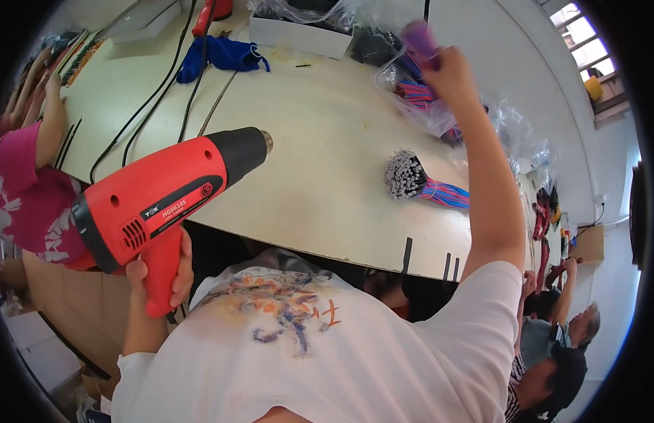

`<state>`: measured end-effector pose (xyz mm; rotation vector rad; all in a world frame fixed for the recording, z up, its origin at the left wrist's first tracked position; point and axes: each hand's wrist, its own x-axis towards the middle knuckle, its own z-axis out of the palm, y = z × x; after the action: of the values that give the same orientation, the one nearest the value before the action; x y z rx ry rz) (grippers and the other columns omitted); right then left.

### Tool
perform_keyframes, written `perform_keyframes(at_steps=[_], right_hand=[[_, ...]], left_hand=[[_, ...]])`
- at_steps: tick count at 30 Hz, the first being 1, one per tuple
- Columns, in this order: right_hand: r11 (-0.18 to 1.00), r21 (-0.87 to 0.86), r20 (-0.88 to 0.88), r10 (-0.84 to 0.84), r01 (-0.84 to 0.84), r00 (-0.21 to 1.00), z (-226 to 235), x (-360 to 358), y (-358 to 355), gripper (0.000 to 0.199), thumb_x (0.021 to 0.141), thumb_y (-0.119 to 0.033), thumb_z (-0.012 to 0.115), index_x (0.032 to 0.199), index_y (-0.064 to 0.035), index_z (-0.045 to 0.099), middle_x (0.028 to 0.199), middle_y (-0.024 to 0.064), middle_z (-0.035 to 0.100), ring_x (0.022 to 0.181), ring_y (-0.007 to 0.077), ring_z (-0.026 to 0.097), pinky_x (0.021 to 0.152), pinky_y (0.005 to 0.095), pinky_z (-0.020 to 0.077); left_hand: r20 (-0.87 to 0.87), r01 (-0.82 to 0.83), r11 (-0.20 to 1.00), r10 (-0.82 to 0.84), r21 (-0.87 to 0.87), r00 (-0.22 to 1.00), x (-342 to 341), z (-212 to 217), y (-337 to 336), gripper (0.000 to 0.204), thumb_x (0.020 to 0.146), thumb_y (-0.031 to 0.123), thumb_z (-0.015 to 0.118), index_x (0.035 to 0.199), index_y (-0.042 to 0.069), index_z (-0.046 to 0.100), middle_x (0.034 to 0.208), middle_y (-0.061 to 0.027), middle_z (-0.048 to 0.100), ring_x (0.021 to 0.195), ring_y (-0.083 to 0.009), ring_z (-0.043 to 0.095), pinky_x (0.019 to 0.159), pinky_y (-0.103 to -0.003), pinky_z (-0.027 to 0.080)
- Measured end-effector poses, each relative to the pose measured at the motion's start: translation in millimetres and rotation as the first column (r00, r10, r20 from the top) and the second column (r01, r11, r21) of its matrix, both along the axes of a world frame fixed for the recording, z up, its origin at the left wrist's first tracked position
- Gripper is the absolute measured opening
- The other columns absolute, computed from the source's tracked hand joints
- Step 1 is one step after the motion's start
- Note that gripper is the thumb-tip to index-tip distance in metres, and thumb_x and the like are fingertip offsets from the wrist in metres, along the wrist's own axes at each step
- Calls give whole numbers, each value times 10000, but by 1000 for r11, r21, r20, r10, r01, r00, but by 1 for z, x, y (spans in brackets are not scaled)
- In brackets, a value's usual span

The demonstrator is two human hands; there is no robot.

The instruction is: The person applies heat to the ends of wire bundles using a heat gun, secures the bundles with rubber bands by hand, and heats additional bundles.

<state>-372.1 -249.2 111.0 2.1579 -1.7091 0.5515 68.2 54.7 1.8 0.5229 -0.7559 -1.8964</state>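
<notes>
My left hand (180,271) is wrapped round the handle of a red and black heat gun (154,194), whose metal nozzle points to the right over the near table edge. At the far right, my raised right hand (451,79) is closed on a purple object (420,44); motion blur hides its kind. Just beyond that hand lies a clear plastic bag with red and blue wires (415,93) inside. Nearer on the table rests a tied bundle of red and blue wires (443,192) with many clear-tipped black ends.
A blue cloth (228,56) and a white box (298,37) stand at the back of the pale table (306,127). Black cables (154,99) cross its left side. Thin black strips (407,255) lie near the front edge. Other people sit at both sides.
</notes>
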Motion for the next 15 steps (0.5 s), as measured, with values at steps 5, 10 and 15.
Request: perform_keyframes(at_steps=[5,10,15], right_hand=[[910,-414,687,321,-11,652,64,-45,-12,352,746,-280,749,967,-22,659,840,79,695,768,156,633,690,303,490],[938,-344,195,114,-41,974,37,-58,-19,440,780,-373,728,1027,-24,625,861,141,696,794,241,673,728,352,502],[949,-51,392,306,-312,867,11,-15,15,388,806,-238,703,1111,-41,567,920,148,679,826,242,653,753,348,499]], left_hand=[[-6,-10,1000,10,28,1000,5,3,-2,712,705,497,711,1028,-58,403,565,-117,524,338,-182,485,301,-260,428],[-39,-2,999,4,35,999,-4,4,-6,709,704,502,704,1022,-56,402,556,-110,513,331,-179,472,302,-256,417],[-13,1,998,0,58,1000,-7,6,-3,702,702,492,703,1021,-57,403,550,-111,507,328,-178,468,303,-257,415]])
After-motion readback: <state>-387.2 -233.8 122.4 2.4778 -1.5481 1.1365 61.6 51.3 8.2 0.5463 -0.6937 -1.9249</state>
